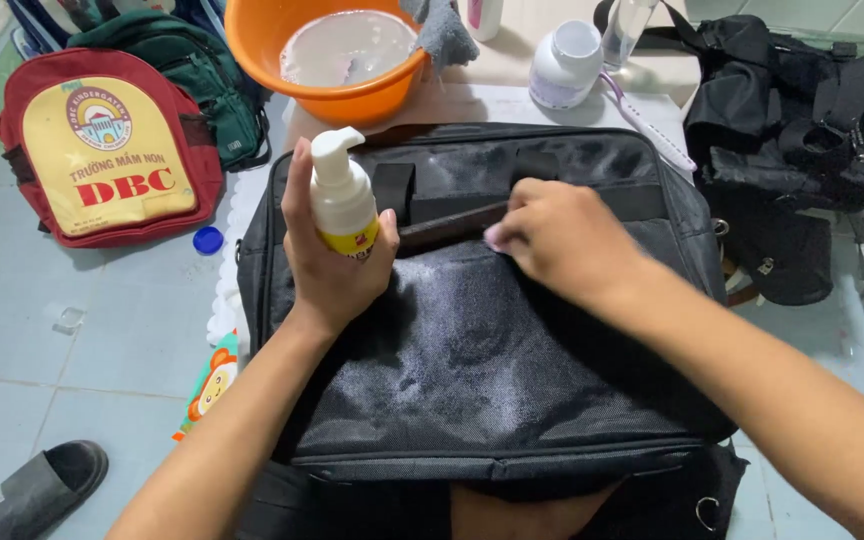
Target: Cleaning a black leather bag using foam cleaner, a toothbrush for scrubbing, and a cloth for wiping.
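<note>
Left hand raised upright, fingers curled in a grip, forearm angled up from below. Right hand palm down, fingertips pressed together.

A home floor: pale tiles, school backpacks, a slipper

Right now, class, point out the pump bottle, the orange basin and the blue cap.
pump bottle (343,200), head view, on its white body
orange basin (364,100), head view, on its front wall
blue cap (208,240), head view, on its top
</note>
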